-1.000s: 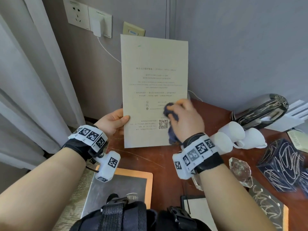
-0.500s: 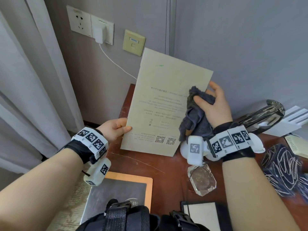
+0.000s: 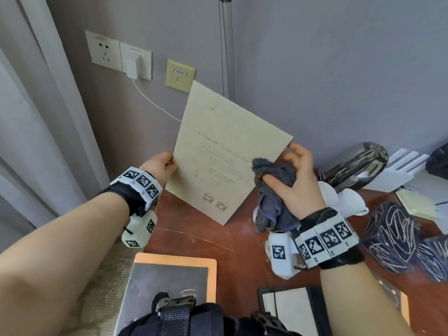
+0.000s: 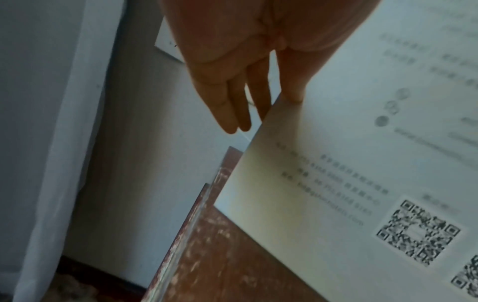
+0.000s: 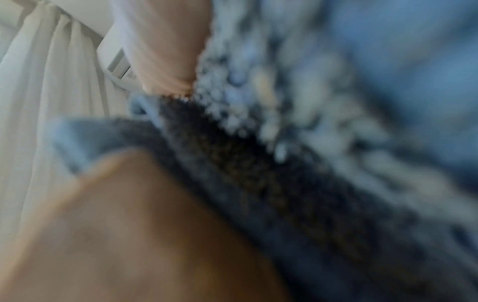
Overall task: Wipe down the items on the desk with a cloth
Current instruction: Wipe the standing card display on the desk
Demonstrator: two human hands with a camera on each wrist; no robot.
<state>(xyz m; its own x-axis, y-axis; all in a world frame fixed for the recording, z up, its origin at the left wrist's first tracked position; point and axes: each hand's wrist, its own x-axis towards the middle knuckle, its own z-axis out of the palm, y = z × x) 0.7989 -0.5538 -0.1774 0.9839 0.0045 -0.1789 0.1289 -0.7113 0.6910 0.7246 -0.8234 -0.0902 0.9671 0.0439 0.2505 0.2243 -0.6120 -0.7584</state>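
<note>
A beige printed card (image 3: 225, 151) with two QR codes stands tilted above the reddish desk (image 3: 201, 238). My left hand (image 3: 162, 166) pinches its left edge; in the left wrist view the thumb lies on the card's (image 4: 362, 143) face and the fingers (image 4: 232, 106) reach behind it. My right hand (image 3: 294, 180) grips a dark blue-grey cloth (image 3: 272, 195) at the card's right edge, its fingertips touching that edge. The cloth (image 5: 310, 163) fills the blurred right wrist view.
White cups (image 3: 349, 200) and a shiny dark kettle (image 3: 358, 163) stand at the right, with dark patterned boxes (image 3: 397, 238) nearer. A grey pad with an orange border (image 3: 169, 275) and a notebook (image 3: 288, 309) lie at the desk's front. A charger cable (image 3: 155, 103) hangs from the wall sockets.
The card has tilted to the right and moved lower in view. My right hand with the cloth has gone from the card's lower middle to its right edge.
</note>
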